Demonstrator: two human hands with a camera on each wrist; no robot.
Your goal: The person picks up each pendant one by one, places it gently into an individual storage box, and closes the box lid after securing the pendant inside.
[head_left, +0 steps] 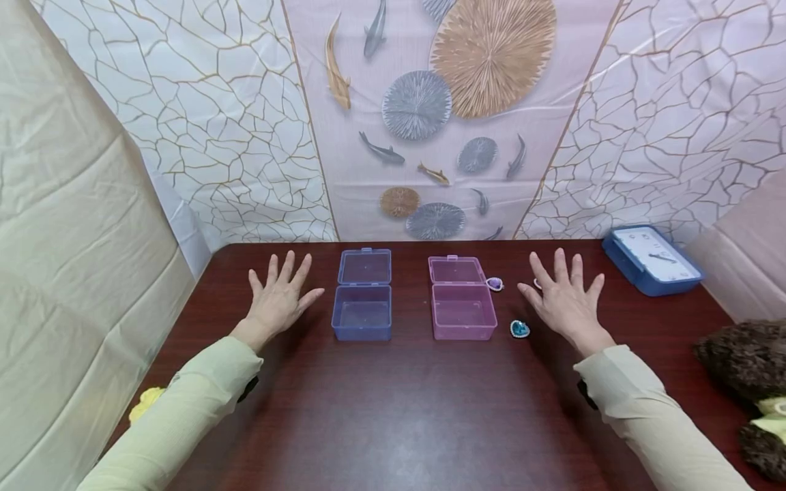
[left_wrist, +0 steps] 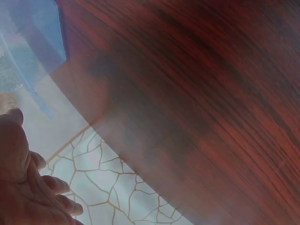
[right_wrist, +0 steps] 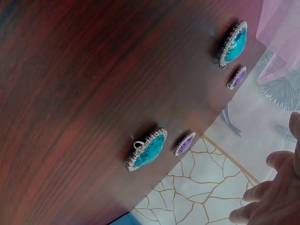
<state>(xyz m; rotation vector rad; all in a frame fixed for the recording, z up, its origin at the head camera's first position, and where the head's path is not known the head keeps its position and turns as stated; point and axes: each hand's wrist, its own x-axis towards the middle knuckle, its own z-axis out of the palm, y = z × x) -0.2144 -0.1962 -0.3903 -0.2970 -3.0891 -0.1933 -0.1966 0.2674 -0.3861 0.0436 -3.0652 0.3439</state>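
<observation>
My left hand [head_left: 276,300] is spread, palm down, to the left of a blue clear plastic box [head_left: 362,320] whose lid stands open at the back. On the other side, my right hand [head_left: 566,303] is also spread and holds nothing. A pink clear plastic box [head_left: 464,320], lid open, sits between the hands. Near it lie a teal heart-shaped gem pendant [head_left: 519,329] and a small purple gem pendant [head_left: 494,284]. The right wrist view shows a second teal pendant [right_wrist: 149,151] and a second purple one [right_wrist: 185,143]; my right hand mostly hides these in the head view.
A blue box with a white clock-like face [head_left: 657,259] is at the table's back right. Brown fluffy plush [head_left: 749,361] lies at the right edge, and something yellow [head_left: 145,404] shows beside my left sleeve. Patterned cloth [head_left: 233,116] hangs behind the dark wooden table [head_left: 393,409].
</observation>
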